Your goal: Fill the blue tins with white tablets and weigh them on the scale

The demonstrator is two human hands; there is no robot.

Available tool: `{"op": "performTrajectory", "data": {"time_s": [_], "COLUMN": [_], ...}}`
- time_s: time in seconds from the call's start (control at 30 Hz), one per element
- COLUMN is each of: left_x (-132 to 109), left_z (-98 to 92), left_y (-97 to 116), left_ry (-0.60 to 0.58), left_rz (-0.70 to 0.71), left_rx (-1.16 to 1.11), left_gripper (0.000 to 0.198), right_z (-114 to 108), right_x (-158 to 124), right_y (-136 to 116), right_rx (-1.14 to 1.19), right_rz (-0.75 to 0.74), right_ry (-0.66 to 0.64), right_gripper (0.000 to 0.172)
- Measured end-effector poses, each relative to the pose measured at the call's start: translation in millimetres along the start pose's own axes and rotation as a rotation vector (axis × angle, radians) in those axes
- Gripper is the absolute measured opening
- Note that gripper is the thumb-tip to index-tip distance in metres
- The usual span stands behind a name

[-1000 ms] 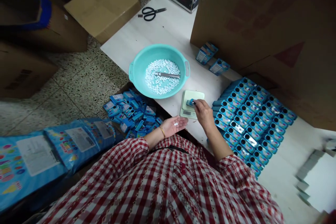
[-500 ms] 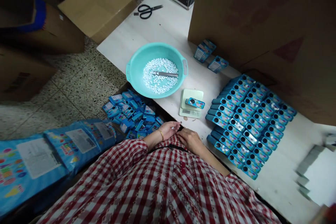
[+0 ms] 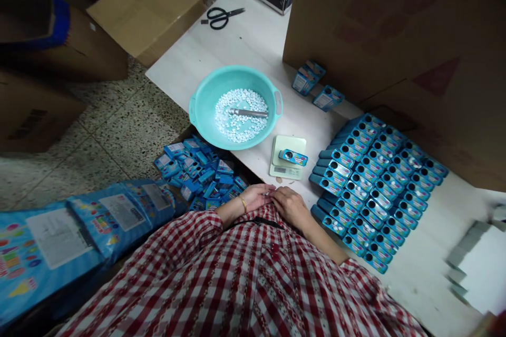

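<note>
My left hand (image 3: pixel 253 197) is cupped at the near table edge, fingers curled over a few small white tablets. My right hand (image 3: pixel 291 205) lies beside it, back up, its fingertips pressed together against the left hand's fingers. Just beyond them a pale green scale (image 3: pixel 290 143) carries one blue box (image 3: pixel 293 157) with nothing touching it. A teal bowl (image 3: pixel 197 100) farther left holds white tablets (image 3: pixel 237 118) and a metal scoop (image 3: pixel 250 113).
Rows of blue boxes (image 3: pixel 375 179) stand to the right of the scale, and two loose ones (image 3: pixel 318 87) lie behind it. More boxes are heaped (image 3: pixel 197 174) below the table edge. Scissors (image 3: pixel 221 16) lie at the far end. A big carton (image 3: pixel 395 37) walls the right.
My right hand left the blue box on the scale and came back to the table edge, meeting the left hand. The left hand's open palm curled inward.
</note>
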State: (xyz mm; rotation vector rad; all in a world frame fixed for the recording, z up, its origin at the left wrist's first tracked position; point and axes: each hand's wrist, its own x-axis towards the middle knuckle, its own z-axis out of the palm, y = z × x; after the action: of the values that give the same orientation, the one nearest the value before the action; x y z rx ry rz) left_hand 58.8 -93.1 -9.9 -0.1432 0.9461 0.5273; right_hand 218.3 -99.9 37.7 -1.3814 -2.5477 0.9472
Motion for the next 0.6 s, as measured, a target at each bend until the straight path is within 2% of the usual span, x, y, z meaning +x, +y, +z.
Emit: {"op": "performTrajectory", "data": {"time_s": [0.2,0.33,0.47,0.6], "left_x": [-4,-13,-17,-13], "left_z": [8.5,33.8,63.3,77.9], "left_y": [2,8,25,47], "left_ry": [-0.023,-0.102,-0.138,-0.085], "left_rz": [0.062,0.172,0.239,0.324], "left_rx": [-0.030,-0.034,-0.043,-0.051], "left_gripper": [0.020,0.031,0.035,0.032], "right_z": [-3,-7,-26,-46], "right_x": [4,12,25,41], "right_y": [9,13,21,42], "right_rx": [-0.062,-0.030,0.086,0.023], "right_rz": [0.060,0.016,-0.013,0.019], "right_ry": [0.093,0.142,0.260,0.366], "right_gripper": [0.027,0.031,0.025,0.025]}}
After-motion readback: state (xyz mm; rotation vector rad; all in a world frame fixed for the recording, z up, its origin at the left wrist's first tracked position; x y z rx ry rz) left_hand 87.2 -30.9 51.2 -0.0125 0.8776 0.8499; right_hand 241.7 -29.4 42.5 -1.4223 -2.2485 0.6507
